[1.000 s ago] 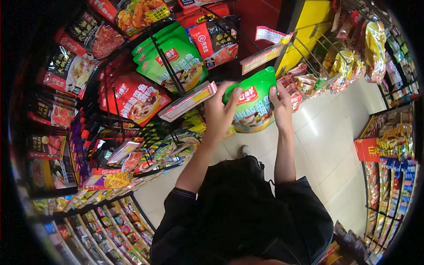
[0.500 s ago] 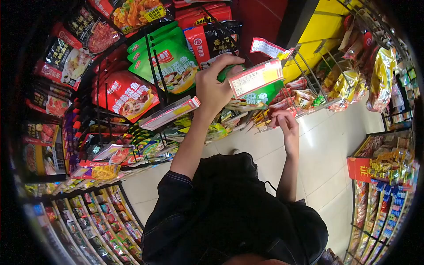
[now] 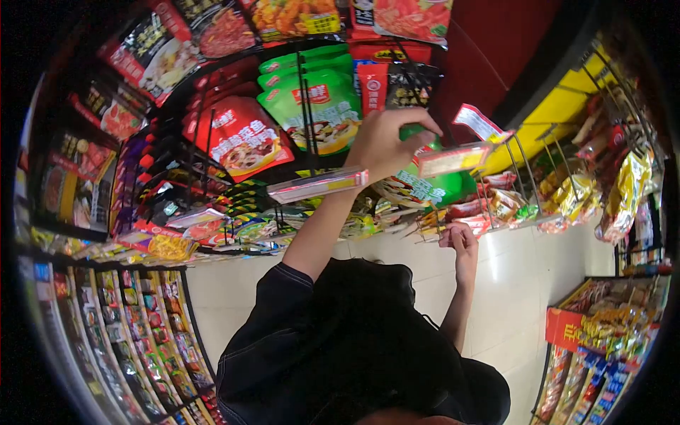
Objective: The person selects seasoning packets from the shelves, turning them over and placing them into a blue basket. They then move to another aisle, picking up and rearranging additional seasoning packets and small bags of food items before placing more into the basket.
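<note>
Left hand point(image 3: 388, 145) pinches pouch point(image 3: 448, 185) by top edge, so it hangs straight behind price tag point(image 3: 453, 159). Right hand point(image 3: 462, 241) low by packets point(image 3: 496, 205), curled, grip unclear.

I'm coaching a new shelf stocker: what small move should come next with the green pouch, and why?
Probably push the green plastic food pouch further back, away from the yellow-and-red price tag. The left hand grips the pouch's top right behind that tag, while the right hand is lower, off the pouch.
</note>
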Demonstrator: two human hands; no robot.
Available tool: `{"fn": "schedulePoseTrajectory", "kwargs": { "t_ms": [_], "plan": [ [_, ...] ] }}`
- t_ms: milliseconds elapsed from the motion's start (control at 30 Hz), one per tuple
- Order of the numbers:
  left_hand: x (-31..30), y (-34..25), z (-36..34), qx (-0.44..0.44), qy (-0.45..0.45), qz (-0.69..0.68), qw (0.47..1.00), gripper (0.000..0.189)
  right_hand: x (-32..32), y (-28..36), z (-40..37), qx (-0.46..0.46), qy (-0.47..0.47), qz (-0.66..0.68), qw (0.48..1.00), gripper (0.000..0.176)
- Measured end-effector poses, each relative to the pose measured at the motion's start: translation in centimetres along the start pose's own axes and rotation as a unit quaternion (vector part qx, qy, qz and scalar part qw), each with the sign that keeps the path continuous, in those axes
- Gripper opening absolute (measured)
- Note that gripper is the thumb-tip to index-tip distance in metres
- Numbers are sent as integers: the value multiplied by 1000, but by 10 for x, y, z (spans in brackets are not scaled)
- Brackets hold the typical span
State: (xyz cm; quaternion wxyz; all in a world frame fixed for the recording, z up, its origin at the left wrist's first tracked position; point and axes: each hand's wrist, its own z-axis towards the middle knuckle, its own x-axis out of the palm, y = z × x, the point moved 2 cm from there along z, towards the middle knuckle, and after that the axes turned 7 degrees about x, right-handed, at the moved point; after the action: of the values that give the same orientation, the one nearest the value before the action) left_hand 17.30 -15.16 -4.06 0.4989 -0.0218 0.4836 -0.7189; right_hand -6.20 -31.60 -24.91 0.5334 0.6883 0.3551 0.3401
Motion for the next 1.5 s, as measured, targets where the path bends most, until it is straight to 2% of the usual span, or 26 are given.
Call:
{"fn": "schedulePoseTrajectory", "kwargs": {
  "t_ms": [133,267,433,567,667,700,833,1267,1500],
  "plan": [
    [2,0,-3,34,-38,-65,997,22,3,-2,5,7,14,-9,1000,20],
    [5,-8,3,-8,-22,-19,1000,23,6,-6,6,16,18,-12,1000,21],
    [4,-5,-2,25,-73,20,997,20,3,-8,5,26,25,0,999,21],
    [1,-7,-3,-11,-57,85,995,13,-1,-11,6,33,14,-25,999,22],
    [2,-2,-1,19,-55,72,996,13,-3,-15,8,39,19,-28,999,22],
    [2,-2,0,53,-57,53,996,13,-2,-15,9,44,19,-25,999,23],
    [1,-9,-1,36,-49,35,998,14,4,-13,11,39,28,-36,998,23],
    [8,-20,-8,97,-42,212,971,19,3,-21,10,52,20,-2,998,29],
    [10,-15,-16,88,-43,146,984,21,5,-25,10,61,22,-9,998,28]
  ]
}}
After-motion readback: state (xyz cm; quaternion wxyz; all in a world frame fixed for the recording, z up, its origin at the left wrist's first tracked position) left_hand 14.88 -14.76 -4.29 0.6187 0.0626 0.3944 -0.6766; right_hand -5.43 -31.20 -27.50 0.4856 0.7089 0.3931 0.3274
